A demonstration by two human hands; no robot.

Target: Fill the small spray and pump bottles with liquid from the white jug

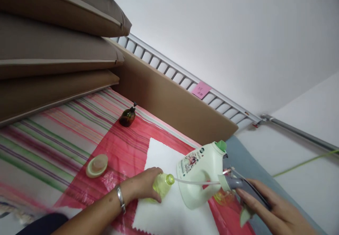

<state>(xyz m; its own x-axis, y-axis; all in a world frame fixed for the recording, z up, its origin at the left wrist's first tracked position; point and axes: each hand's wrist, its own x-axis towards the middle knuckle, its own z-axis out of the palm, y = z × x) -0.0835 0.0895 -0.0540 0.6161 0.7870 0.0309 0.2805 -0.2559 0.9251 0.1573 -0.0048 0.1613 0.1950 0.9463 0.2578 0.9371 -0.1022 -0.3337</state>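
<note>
The right hand [275, 210], wrapped around a spray head [235, 183], should keep its tube [196, 183] aligned with the bottle [162, 185] held lightly in the left hand [145, 184].

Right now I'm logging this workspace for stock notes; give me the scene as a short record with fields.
left hand: closed around small translucent yellow-green bottle
right hand: gripping grey plastic spray trigger head
between hands: thin whitish flexible tube, its tip near the bottle's mouth; whether inside, unclear
other containers: pale green plastic jug with printed label; dark brown pump bottle
surfaces: white zigzag-edged mat on translucent red sheet, over striped fabric
</note>
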